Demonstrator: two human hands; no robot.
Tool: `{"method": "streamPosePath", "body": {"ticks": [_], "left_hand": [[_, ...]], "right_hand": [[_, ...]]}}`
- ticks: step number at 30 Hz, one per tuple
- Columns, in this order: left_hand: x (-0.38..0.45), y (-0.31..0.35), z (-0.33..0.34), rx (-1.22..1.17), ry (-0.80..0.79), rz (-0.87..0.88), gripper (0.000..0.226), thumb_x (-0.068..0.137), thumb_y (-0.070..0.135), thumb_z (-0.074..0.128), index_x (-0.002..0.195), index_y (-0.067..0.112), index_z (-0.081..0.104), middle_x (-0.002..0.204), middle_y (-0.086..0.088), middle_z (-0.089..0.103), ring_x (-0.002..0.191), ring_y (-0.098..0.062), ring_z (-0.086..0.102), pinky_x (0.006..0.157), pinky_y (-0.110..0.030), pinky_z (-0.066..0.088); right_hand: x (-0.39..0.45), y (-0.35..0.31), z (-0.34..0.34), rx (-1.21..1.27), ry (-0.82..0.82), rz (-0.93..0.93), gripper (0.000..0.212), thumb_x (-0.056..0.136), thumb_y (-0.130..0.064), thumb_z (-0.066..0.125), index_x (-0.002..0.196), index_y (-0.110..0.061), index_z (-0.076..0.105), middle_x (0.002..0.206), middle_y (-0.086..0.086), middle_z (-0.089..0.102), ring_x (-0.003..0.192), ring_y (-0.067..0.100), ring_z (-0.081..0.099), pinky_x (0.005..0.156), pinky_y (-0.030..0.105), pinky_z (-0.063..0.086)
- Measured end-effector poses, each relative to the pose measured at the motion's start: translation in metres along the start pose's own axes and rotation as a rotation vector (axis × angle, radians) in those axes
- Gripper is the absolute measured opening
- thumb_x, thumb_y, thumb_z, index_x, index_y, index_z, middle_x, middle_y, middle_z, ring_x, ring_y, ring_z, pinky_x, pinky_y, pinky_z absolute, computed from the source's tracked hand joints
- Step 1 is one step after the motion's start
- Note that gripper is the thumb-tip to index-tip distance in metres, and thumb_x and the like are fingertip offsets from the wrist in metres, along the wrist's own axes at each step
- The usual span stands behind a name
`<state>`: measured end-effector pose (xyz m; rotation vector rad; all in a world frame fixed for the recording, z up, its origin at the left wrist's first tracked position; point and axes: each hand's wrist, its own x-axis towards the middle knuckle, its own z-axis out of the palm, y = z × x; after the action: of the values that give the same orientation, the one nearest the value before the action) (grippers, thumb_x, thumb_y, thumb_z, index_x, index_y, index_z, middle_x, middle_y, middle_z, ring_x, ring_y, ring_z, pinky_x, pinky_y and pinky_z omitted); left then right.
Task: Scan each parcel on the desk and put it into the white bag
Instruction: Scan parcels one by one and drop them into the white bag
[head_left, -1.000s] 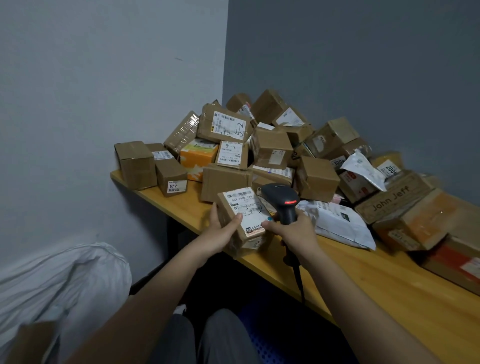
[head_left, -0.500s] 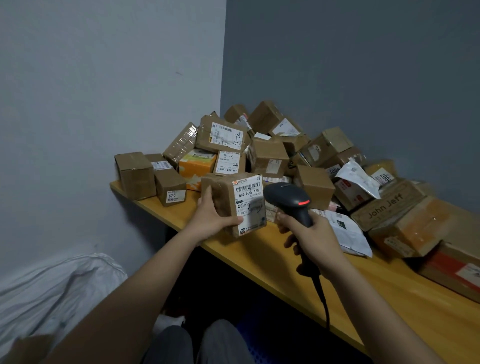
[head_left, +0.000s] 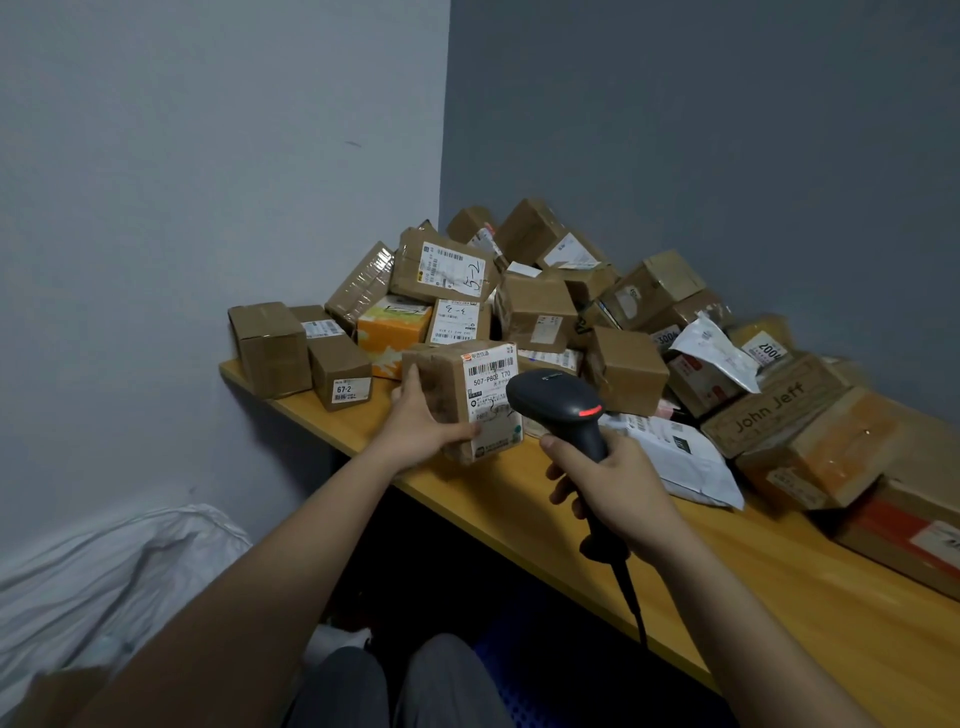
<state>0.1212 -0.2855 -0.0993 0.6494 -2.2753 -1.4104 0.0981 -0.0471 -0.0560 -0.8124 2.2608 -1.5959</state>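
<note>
**Parcel held up to the scanner at the desk corner**

The left hand (head_left: 418, 423) grips a small brown cardboard parcel (head_left: 462, 400) from its left side, thumb along the lower front edge and fingers wrapped behind, holding it just above the near edge of the wooden desk (head_left: 779, 587). The parcel's white shipping label (head_left: 491, 395) faces the camera, with a barcode and the print "507-P802 T70" readable on it.

The right hand (head_left: 615, 491) is curled round the grip of a black handheld barcode scanner (head_left: 558, 408), whose head sits just right of the label and overlaps the parcel's right edge in the view; whether they touch cannot be told. A red light glows on top of the scanner head, and its black cable (head_left: 631, 603) hangs down past the desk edge.

Behind the held parcel, a heap of cardboard boxes (head_left: 535, 312) fills the corner against the two walls. Among them are an orange and white carton (head_left: 389, 332), a box marked "5-2" (head_left: 441, 267), a small box labelled "67-2" (head_left: 340, 374) near the left end, a flat box printed "John Jeff" (head_left: 769, 408), and a white poly mailer (head_left: 675, 457) lying flat just right of the scanner.

The white bag (head_left: 104, 582) sits low on the left, below desk level, beside the person's left forearm.
</note>
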Motion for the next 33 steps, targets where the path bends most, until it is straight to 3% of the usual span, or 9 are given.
{"method": "streamPosePath", "body": {"ticks": [6,10,12,21,29,33], "left_hand": [[-0.003,-0.002,-0.007,-0.052,0.014,0.010,0.133,0.058,0.036,0.090,0.154,0.032,-0.002,0.154,-0.007,0.020,0.138,-0.027,0.035,0.114,-0.049,0.031],[-0.008,-0.010,-0.018,-0.113,0.030,-0.009,0.147,0.027,0.069,0.087,0.149,0.043,0.010,0.153,-0.002,0.029,0.137,-0.024,0.037,0.110,-0.054,0.036],[-0.002,-0.024,-0.024,-0.146,0.037,-0.015,0.146,0.022,0.071,0.087,0.146,0.047,0.014,0.152,-0.001,0.033,0.135,-0.023,0.040,0.107,-0.054,0.039],[-0.011,-0.025,-0.052,-0.202,0.078,0.028,0.133,0.030,0.058,0.091,0.144,0.038,0.025,0.144,0.001,0.045,0.130,-0.020,0.046,0.103,-0.052,0.045],[-0.003,-0.037,-0.059,-0.197,0.094,0.023,0.138,0.023,0.068,0.089,0.141,0.047,0.021,0.147,-0.001,0.038,0.130,-0.020,0.046,0.102,-0.052,0.045],[-0.007,-0.047,-0.067,-0.256,0.134,0.030,0.132,0.025,0.068,0.089,0.139,0.046,0.027,0.143,0.004,0.044,0.129,-0.018,0.047,0.103,-0.050,0.045]], "right_hand": [[0.002,-0.002,0.003,-0.009,-0.009,-0.004,0.019,0.093,-0.031,0.065,0.095,-0.012,0.063,0.086,0.013,0.070,0.055,0.012,0.062,0.051,0.025,0.048],[0.005,-0.009,0.013,0.016,-0.020,-0.019,0.017,0.092,-0.029,0.066,0.094,-0.012,0.063,0.085,0.014,0.070,0.062,0.018,0.065,0.051,0.027,0.049],[0.007,-0.015,0.019,0.020,-0.038,-0.015,0.019,0.092,-0.029,0.066,0.093,-0.011,0.064,0.085,0.015,0.070,0.061,0.020,0.063,0.052,0.027,0.049],[0.012,-0.029,0.037,0.006,-0.093,0.020,0.025,0.094,-0.030,0.063,0.092,-0.005,0.061,0.072,0.012,0.063,0.047,0.010,0.059,0.047,0.022,0.048],[0.011,-0.030,0.041,0.032,-0.136,0.007,0.024,0.092,-0.029,0.066,0.099,-0.006,0.062,0.072,0.010,0.066,0.058,0.020,0.062,0.052,0.029,0.048],[0.013,-0.031,0.050,0.045,-0.165,0.006,0.022,0.093,-0.026,0.066,0.099,-0.006,0.062,0.074,0.011,0.065,0.056,0.017,0.061,0.050,0.027,0.048]]}}
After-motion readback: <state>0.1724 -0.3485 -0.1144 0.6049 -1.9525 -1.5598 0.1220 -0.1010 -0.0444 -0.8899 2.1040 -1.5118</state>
